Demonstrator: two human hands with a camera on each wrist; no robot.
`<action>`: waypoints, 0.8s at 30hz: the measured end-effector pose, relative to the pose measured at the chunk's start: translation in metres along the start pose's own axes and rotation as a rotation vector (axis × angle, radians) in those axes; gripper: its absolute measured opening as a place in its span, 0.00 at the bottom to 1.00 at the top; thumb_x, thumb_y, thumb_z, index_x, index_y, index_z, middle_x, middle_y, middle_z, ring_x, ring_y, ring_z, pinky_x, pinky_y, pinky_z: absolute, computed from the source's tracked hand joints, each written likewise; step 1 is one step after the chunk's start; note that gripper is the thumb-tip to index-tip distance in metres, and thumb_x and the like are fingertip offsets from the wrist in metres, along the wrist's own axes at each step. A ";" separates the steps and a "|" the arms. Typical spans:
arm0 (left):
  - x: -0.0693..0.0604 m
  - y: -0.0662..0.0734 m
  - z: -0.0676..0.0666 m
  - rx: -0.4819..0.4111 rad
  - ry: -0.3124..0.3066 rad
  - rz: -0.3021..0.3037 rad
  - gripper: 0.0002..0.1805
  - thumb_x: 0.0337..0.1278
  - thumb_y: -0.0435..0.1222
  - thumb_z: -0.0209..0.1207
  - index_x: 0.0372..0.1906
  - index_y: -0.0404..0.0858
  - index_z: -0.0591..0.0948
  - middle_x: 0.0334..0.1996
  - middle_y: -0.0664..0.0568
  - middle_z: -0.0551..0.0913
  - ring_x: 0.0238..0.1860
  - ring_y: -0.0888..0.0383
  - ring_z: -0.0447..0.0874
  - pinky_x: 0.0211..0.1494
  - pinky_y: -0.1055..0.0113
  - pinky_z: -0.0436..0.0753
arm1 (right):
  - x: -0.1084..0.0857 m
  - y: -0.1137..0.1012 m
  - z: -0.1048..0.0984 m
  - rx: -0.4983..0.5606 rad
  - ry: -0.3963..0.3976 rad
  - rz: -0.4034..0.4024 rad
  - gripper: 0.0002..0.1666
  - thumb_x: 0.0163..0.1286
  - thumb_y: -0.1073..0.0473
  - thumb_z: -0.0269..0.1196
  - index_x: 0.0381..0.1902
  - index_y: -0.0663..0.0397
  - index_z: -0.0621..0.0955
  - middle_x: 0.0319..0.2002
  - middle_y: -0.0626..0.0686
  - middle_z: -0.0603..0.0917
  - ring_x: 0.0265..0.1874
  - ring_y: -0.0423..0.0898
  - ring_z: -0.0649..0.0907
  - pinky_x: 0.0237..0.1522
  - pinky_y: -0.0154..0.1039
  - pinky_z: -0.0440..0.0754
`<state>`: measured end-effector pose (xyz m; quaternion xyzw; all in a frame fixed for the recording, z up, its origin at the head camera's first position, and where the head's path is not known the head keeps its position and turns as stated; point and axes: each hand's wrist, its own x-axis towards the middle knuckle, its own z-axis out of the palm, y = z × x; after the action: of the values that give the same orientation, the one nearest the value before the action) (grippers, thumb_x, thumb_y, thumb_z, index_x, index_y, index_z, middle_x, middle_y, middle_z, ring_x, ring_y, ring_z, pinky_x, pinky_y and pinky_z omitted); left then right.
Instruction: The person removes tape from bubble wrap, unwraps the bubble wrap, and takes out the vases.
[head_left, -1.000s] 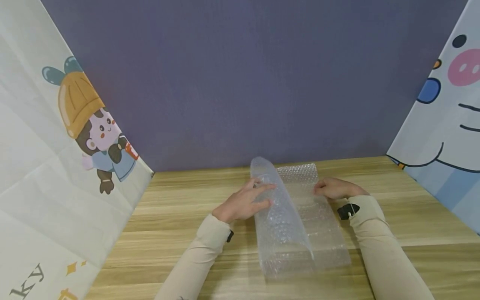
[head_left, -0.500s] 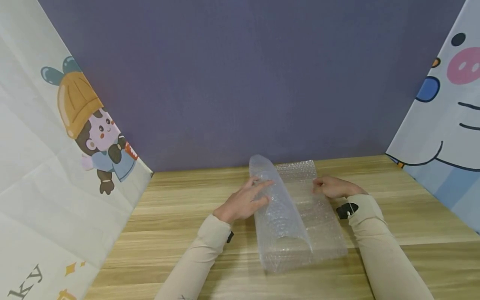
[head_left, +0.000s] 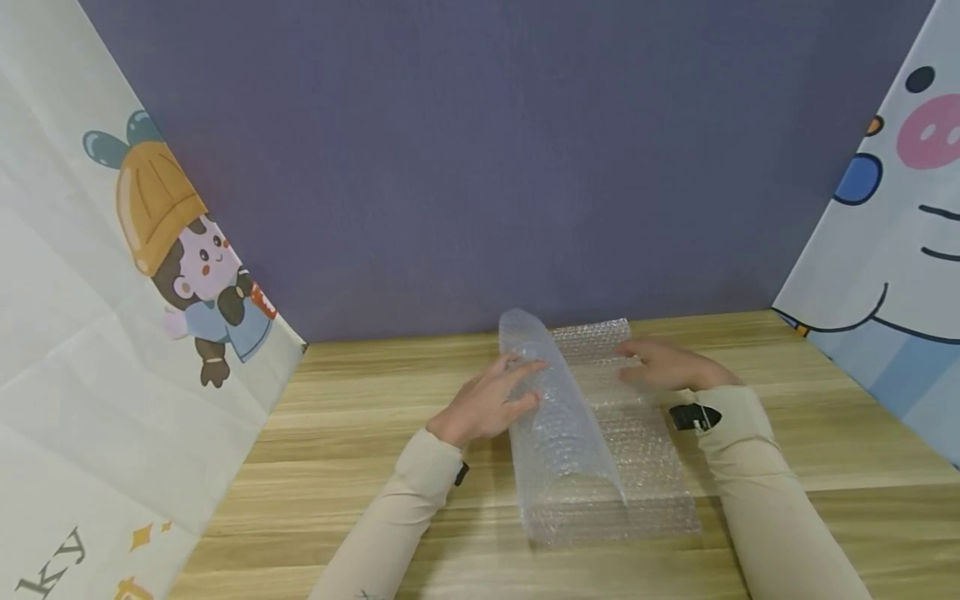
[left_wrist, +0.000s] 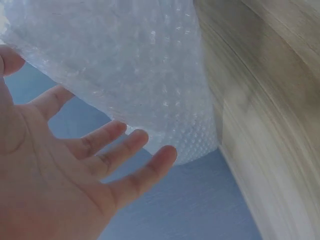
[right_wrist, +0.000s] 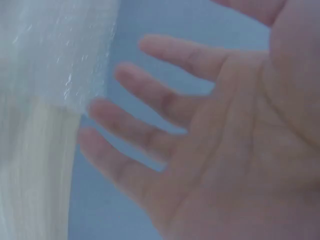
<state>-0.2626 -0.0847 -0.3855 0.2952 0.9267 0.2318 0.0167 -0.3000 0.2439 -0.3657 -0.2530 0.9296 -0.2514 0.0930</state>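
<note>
A sheet of clear bubble wrap (head_left: 645,454) lies on the wooden table, its left part folded over into a raised, curved flap (head_left: 558,433). My left hand (head_left: 489,402) is at the flap's left side with fingers spread; in the left wrist view its fingertips (left_wrist: 165,154) meet or nearly meet the wrap's edge. Over the sheet's right edge, near the back, is my right hand (head_left: 663,365). The right wrist view shows its fingers (right_wrist: 150,95) spread and gently bent, with nothing held. Whether they touch the wrap cannot be told.
The wooden tabletop (head_left: 360,417) extends to both sides of the wrap. A dark purple-blue panel (head_left: 480,167) rises along the back edge. White printed sheets with cartoon figures flank the table, one on the left (head_left: 90,375) and another on the right (head_left: 885,275).
My right hand has let go of the wrap's right edge and its fingers have spread. The right part of the sheet lies flatter. My left hand stays nearly in place.
</note>
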 end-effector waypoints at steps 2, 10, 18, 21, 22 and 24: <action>0.000 0.001 0.000 0.024 0.016 0.009 0.32 0.73 0.59 0.43 0.79 0.63 0.62 0.81 0.46 0.56 0.76 0.41 0.65 0.67 0.36 0.76 | 0.003 -0.004 0.003 0.018 -0.034 -0.025 0.31 0.76 0.55 0.58 0.68 0.72 0.72 0.64 0.74 0.75 0.63 0.73 0.76 0.61 0.66 0.78; 0.002 0.007 -0.003 0.095 0.086 0.091 0.27 0.72 0.54 0.48 0.72 0.56 0.74 0.76 0.48 0.66 0.76 0.48 0.65 0.73 0.44 0.73 | 0.014 -0.006 0.023 0.024 -0.127 0.047 0.31 0.73 0.55 0.61 0.67 0.68 0.72 0.59 0.71 0.80 0.58 0.66 0.81 0.56 0.58 0.83; -0.004 0.026 -0.011 0.100 0.060 0.161 0.28 0.64 0.59 0.57 0.65 0.54 0.79 0.70 0.54 0.73 0.75 0.52 0.66 0.77 0.49 0.70 | 0.022 -0.002 0.033 0.003 -0.134 0.048 0.30 0.71 0.56 0.65 0.64 0.68 0.75 0.57 0.69 0.81 0.55 0.63 0.82 0.55 0.59 0.83; -0.008 0.036 -0.013 0.084 0.038 0.182 0.30 0.60 0.63 0.60 0.63 0.55 0.80 0.67 0.58 0.75 0.74 0.54 0.67 0.77 0.51 0.70 | 0.025 -0.001 0.035 -0.006 -0.119 -0.011 0.28 0.66 0.59 0.67 0.59 0.72 0.78 0.53 0.69 0.84 0.48 0.58 0.85 0.51 0.55 0.85; -0.009 0.039 -0.013 0.086 0.032 0.190 0.31 0.58 0.64 0.61 0.62 0.55 0.81 0.67 0.59 0.75 0.74 0.54 0.67 0.77 0.50 0.70 | 0.026 -0.001 0.036 -0.015 -0.113 -0.037 0.27 0.64 0.60 0.68 0.57 0.73 0.79 0.50 0.69 0.85 0.45 0.56 0.85 0.49 0.54 0.86; -0.012 0.045 -0.014 0.093 0.017 0.210 0.34 0.55 0.67 0.63 0.62 0.56 0.80 0.67 0.58 0.76 0.74 0.55 0.66 0.77 0.48 0.69 | 0.027 -0.001 0.037 -0.034 -0.101 -0.060 0.27 0.61 0.61 0.69 0.55 0.74 0.80 0.48 0.68 0.86 0.42 0.53 0.85 0.47 0.52 0.86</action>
<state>-0.2308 -0.0650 -0.3540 0.3891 0.9005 0.1917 -0.0292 -0.3113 0.2135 -0.3977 -0.2946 0.9199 -0.2250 0.1277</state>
